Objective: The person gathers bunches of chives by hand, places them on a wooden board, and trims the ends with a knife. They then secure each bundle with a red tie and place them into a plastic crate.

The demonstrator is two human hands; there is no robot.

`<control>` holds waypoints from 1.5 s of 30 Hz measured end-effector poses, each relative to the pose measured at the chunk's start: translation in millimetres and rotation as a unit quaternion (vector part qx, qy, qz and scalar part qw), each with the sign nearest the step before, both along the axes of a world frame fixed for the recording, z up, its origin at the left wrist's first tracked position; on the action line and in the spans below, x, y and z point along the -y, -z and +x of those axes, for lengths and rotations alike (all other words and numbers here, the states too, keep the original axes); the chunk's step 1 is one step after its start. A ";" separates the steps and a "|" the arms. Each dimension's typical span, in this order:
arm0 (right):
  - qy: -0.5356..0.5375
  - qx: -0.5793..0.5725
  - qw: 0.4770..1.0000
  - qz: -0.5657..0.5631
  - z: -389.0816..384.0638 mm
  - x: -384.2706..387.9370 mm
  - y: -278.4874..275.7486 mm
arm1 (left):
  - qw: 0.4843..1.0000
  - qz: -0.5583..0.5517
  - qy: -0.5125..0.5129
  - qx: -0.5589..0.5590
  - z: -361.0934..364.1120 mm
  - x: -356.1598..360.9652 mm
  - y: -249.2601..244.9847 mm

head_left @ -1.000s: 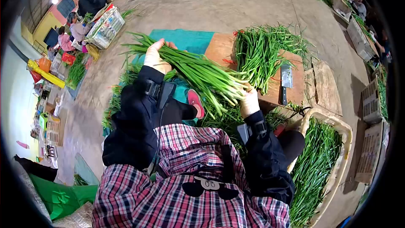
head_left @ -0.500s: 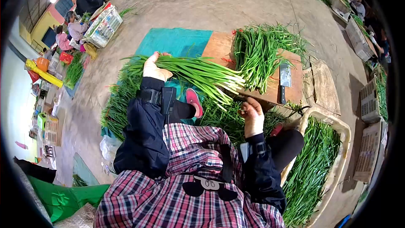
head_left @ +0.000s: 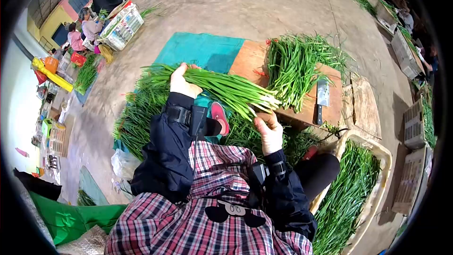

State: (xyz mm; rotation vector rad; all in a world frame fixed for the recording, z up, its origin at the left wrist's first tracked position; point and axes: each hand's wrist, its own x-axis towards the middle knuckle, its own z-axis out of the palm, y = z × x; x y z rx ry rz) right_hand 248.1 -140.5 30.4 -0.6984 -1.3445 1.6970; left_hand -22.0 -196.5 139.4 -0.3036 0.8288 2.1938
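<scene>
**Greens bundled on a concrete floor**

Bare concrete floor [head_left: 245, 4] stretched wide beyond the fingers. The left hand [head_left: 184, 81] was clenched around a bunch of greens [head_left: 226, 87] over a teal mat [head_left: 198, 49]. The right hand [head_left: 269, 130] sat half open at the bunch's end, gripping nothing. A wooden board [head_left: 247, 56] and knife [head_left: 322, 101] lay just past its fingertips, with a basket [head_left: 383, 145] to its right.

Two hands (left hand [head_left: 184, 82], right hand [head_left: 269, 130]), one bunch [head_left: 226, 87], one cleaver [head_left: 322, 100], one board [head_left: 245, 59], one mat [head_left: 198, 49], one basket [head_left: 373, 140].
</scene>
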 end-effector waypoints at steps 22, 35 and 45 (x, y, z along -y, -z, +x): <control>0.023 -0.104 0.979 -0.176 6.8 8.2 -9.9 | 1.000 0.018 0.014 0.013 17.0 -12.5 -0.9; -0.048 -0.089 0.985 -0.141 12.4 3.4 -13.1 | 0.991 0.075 0.108 -0.008 3.3 -8.0 1.8; -0.247 0.464 0.714 0.463 95.5 -16.7 -10.1 | 0.980 0.043 0.133 -0.138 -4.6 -7.1 -43.3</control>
